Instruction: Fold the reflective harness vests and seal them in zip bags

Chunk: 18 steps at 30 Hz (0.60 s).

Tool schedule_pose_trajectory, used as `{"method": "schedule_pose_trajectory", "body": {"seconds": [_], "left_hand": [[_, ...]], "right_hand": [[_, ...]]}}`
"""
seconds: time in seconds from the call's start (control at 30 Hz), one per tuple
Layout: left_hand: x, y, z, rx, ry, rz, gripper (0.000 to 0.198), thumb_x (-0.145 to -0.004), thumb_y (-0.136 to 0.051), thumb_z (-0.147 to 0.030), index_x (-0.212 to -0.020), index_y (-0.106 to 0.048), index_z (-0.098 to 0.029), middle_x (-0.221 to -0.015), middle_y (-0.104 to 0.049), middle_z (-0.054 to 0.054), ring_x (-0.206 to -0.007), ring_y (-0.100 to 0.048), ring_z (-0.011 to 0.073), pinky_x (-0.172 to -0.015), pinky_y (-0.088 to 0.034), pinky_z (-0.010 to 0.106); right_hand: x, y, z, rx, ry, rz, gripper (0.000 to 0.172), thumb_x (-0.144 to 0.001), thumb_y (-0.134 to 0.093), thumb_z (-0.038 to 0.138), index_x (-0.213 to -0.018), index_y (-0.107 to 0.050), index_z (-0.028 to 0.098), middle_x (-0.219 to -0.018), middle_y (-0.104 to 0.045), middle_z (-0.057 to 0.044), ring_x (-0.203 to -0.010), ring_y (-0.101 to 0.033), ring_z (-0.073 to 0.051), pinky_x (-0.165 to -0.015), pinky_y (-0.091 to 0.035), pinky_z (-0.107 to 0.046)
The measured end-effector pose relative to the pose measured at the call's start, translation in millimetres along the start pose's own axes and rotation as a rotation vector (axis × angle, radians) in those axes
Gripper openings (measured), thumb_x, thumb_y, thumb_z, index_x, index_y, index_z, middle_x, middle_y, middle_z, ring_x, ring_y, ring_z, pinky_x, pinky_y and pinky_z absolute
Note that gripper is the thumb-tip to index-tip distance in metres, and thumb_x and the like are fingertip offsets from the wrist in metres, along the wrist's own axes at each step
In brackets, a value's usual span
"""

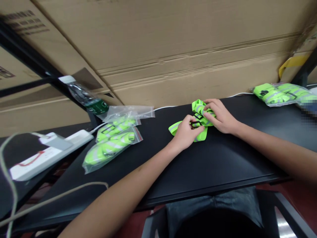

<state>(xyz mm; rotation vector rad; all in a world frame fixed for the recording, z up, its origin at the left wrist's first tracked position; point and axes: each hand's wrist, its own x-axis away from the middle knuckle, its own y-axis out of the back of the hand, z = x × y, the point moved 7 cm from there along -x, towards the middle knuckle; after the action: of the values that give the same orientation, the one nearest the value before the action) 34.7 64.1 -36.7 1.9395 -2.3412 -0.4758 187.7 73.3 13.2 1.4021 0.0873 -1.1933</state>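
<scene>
A neon-yellow reflective strap [201,135] with grey stripes and black buckles lies bunched on the black table [213,165]. My left hand [185,131] pinches the strap near a black buckle [196,123], its thumb and fingers closed on the webbing. From the right, my right hand [219,116] curls its fingers over the upper folds of the same strap and presses against them. One loose loop sticks out to the left, behind my left hand. The fingertips of both hands are partly hidden in the folds.
Clear bags of folded neon straps [109,148] lie at the left, beside a plastic bottle [86,97] and a white power strip [53,155] with a charger and cables. More bagged straps [277,94] lie at the far right. Large cardboard boxes [185,43] stand behind the table.
</scene>
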Motion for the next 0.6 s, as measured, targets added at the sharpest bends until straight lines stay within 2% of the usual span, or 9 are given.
{"method": "schedule_pose_trajectory", "body": {"seconds": [0.1,0.2,0.33,0.43,0.5,0.6], "left_hand": [[-6,11.8,7,0.017,0.062,-0.097,0.027,-0.074,-0.069,-0.023,-0.083,-0.044,-0.022,-0.069,-0.049,-0.007,-0.059,-0.049,0.0101,-0.057,-0.038,0.024],[-7,18.1,8,0.002,0.064,-0.154,0.024,-0.075,-0.071,-0.026,-0.083,-0.050,-0.020,-0.075,-0.053,-0.004,-0.068,-0.054,0.0121,-0.064,-0.042,0.026],[-5,16.5,2,0.003,-0.024,-0.155,0.034,-0.070,-0.080,-0.033,-0.086,-0.053,-0.018,-0.086,-0.062,0.002,-0.082,-0.060,0.0158,-0.072,-0.046,0.029],[-2,14.9,0,-0.002,0.006,-0.125,0.035,-0.071,-0.081,-0.031,-0.090,-0.054,-0.018,-0.077,-0.063,0.001,-0.070,-0.061,0.0151,-0.061,-0.043,0.027],[-1,16.7,-3,-0.014,0.049,-0.130,0.035,-0.072,-0.081,-0.031,-0.092,-0.055,-0.018,-0.070,-0.062,-0.001,-0.062,-0.059,0.0140,-0.056,-0.041,0.026],[1,19.8,-8,0.005,0.107,-0.150,0.034,-0.075,-0.081,-0.027,-0.096,-0.056,-0.018,-0.068,-0.063,-0.002,-0.060,-0.062,0.0139,-0.058,-0.044,0.026]], "right_hand": [[5,8,27,0.018,0.378,0.091,0.024,-0.093,-0.062,0.042,-0.086,-0.070,0.020,-0.134,-0.060,-0.015,-0.129,-0.052,-0.032,-0.107,-0.043,-0.053],[11,-1,41,0.048,0.547,0.185,0.030,-0.088,-0.069,0.049,-0.091,-0.075,0.020,-0.143,-0.055,-0.016,-0.135,-0.048,-0.034,-0.109,-0.041,-0.054],[12,-22,47,0.130,0.566,0.257,0.025,-0.097,-0.058,0.032,-0.102,-0.077,0.017,-0.148,-0.052,-0.016,-0.138,-0.046,-0.032,-0.111,-0.041,-0.052],[12,-30,48,0.178,0.551,0.320,0.027,-0.099,-0.051,0.023,-0.109,-0.075,0.016,-0.152,-0.049,-0.016,-0.138,-0.046,-0.031,-0.111,-0.041,-0.052],[12,-30,46,0.203,0.523,0.347,0.029,-0.098,-0.052,0.024,-0.117,-0.072,0.014,-0.156,-0.044,-0.017,-0.141,-0.044,-0.032,-0.113,-0.038,-0.054],[12,-30,39,0.257,0.464,0.381,0.032,-0.095,-0.057,0.027,-0.121,-0.069,0.015,-0.160,-0.037,-0.019,-0.146,-0.036,-0.035,-0.114,-0.032,-0.059]]}}
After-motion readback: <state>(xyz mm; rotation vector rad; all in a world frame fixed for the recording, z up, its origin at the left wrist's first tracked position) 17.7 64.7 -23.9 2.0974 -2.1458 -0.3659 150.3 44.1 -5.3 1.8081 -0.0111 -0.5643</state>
